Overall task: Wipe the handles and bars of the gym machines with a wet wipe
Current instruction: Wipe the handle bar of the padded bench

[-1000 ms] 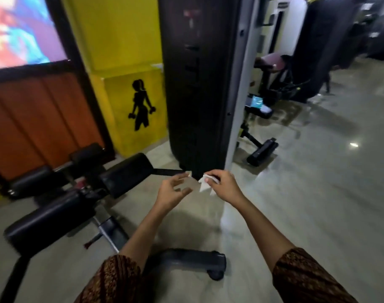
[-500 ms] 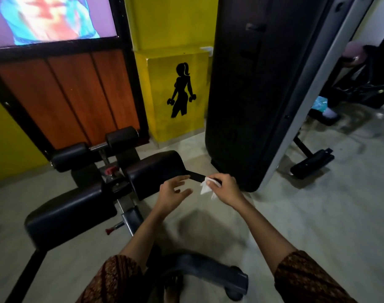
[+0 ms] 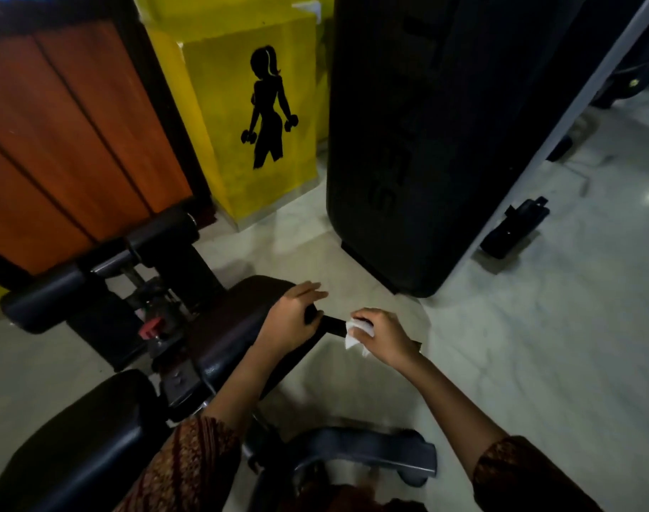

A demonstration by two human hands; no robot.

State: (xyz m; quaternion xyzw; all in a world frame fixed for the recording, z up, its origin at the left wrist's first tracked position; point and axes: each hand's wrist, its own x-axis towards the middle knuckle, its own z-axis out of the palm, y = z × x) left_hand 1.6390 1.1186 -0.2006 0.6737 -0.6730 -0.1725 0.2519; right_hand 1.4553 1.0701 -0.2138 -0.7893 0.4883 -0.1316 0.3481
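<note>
- Low over the pale floor, black padded gym machine (image 3: 223,327) pokes out its short black handle bar (image 3: 332,324).
- Left hand (image 3: 291,319) curls round the bar's inner end, likely steadying it.
- Right hand (image 3: 383,336) pinches crumpled white wet wipe (image 3: 356,334) onto the bar's tip, set to rub.

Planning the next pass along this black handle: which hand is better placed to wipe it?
Right. The right hand pinches the wet wipe against the black handle; the left hand has no wipe and grips the handle's end beside the pad.

Dim, soft-focus; floor glare right; edges warped.
</note>
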